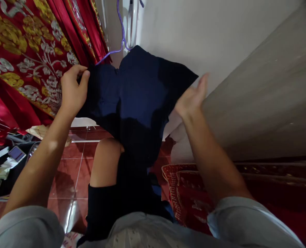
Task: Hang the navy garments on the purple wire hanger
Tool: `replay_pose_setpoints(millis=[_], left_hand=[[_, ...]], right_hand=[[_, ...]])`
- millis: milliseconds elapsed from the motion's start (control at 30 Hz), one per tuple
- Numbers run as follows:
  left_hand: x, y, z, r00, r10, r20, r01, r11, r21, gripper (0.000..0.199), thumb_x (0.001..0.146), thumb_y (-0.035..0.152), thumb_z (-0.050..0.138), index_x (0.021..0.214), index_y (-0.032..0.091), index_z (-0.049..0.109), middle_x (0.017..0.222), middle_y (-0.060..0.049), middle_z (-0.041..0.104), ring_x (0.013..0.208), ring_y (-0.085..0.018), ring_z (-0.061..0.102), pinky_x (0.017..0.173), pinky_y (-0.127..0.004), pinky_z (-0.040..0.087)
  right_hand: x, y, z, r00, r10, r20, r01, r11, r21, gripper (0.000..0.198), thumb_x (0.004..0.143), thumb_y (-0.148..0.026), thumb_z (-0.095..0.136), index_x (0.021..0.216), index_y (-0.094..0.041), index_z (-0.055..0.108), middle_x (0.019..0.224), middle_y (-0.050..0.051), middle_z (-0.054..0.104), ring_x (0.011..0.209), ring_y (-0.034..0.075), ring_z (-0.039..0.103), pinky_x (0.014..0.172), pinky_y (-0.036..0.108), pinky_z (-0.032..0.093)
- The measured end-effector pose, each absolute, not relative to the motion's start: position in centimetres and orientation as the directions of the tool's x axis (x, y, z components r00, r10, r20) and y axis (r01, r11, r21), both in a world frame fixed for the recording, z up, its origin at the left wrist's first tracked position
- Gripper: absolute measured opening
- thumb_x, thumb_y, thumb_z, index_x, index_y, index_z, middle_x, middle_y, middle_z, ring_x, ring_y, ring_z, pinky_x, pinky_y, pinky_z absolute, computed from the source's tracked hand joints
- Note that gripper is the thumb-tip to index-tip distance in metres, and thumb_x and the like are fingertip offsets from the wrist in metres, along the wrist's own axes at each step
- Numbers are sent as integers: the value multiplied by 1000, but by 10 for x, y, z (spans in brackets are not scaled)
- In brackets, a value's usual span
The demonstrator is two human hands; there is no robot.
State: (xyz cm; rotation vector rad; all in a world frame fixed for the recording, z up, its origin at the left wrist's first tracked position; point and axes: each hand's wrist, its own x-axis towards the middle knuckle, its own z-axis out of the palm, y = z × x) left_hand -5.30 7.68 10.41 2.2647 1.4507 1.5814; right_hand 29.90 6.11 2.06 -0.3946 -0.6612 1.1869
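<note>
tight spot | red curtain (26, 58) crowding left | grey panel (266, 103) blocking right | white wall (207, 34) straight ahead | open room only low over floor tiles (72, 165)

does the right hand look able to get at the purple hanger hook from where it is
Probably yes. The right hand is open at the dark blue garment's right edge, and the purple hanger rises just above the cloth with only bare wall between. The left hand pinches the other edge.

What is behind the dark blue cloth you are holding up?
Behind the dark blue cloth a purple hanger pokes out at the top, with white wall beyond. The cloth hides the hanger's lower part.
</note>
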Motion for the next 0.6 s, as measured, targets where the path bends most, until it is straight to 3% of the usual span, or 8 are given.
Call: replay_pose_setpoints(millis=[100, 167, 233, 367, 433, 500, 567, 600], left_hand=[[-44, 81, 107, -2, 654, 756, 590, -609, 529, 7, 94, 13, 74, 99, 12, 69, 91, -1, 69, 87, -13, 60, 88, -28, 45], [-38, 88, 111, -36, 664, 747, 545, -613, 572, 12, 91, 9, 76, 99, 13, 69, 92, 0, 68, 87, -12, 59, 89, -27, 45], [-37, 94, 117, -46, 674, 737, 527, -610, 591, 16, 90, 6, 76, 102, 13, 68, 96, 0, 68, 90, -12, 59, 92, -27, 46], [-49, 102, 124, -11, 707, 707, 555, -584, 593, 18, 93, 12, 75, 109, 9, 66, 99, 1, 66, 97, -12, 58, 104, -31, 44], [-58, 100, 120, 29, 742, 670, 555, -570, 606, 15, 96, 19, 72, 105, 8, 66, 92, 2, 65, 91, -11, 58, 106, -34, 45], [-64, 95, 112, 87, 755, 650, 511, -594, 621, 16, 95, 24, 74, 97, 10, 68, 84, 3, 65, 83, -11, 57, 104, -38, 48], [-64, 86, 105, 190, 750, 634, 423, -645, 636, 16, 86, 25, 82, 84, 14, 71, 81, 2, 67, 81, -14, 59, 102, -43, 52], [-61, 80, 103, 259, 743, 617, 371, -667, 646, 18, 81, 25, 86, 76, 17, 71, 81, 0, 69, 82, -16, 62, 101, -46, 53]], right_hand=[[312, 61, 40, 337, 843, 419, -488, 537, -688, 18, 92, -35, 69, 88, -18, 72, 101, 4, 76, 118, 17, 68, 112, 35, 48], [312, 63, 63, 474, 698, 536, -323, 705, -632, 5, 88, -19, 71, 83, -19, 70, 97, 0, 74, 117, 15, 68, 115, 30, 46], [303, 65, 85, 508, 630, 588, -269, 764, -586, 12, 92, -19, 66, 81, -21, 68, 94, 0, 72, 123, 15, 65, 116, 27, 45], [272, 51, 108, 383, 663, 643, -265, 746, -611, 16, 91, -33, 72, 82, -22, 65, 101, 1, 71, 136, 17, 56, 115, 23, 45], [261, 32, 108, 230, 697, 679, -282, 716, -639, 30, 86, -49, 75, 85, -21, 65, 102, 0, 70, 125, 16, 62, 106, 23, 52], [257, 12, 104, -141, 715, 685, -329, 619, -713, 56, 81, -74, 66, 82, -19, 66, 88, 2, 69, 94, 16, 71, 83, 25, 60], [255, -2, 99, -525, 623, 580, -348, 465, -814, 82, 73, -96, 45, 80, -17, 67, 72, 4, 67, 62, 15, 66, 58, 28, 57], [253, -4, 96, -612, 593, 523, -332, 407, -851, 91, 71, -101, 33, 81, -17, 68, 66, 6, 66, 53, 15, 62, 50, 29, 53]])
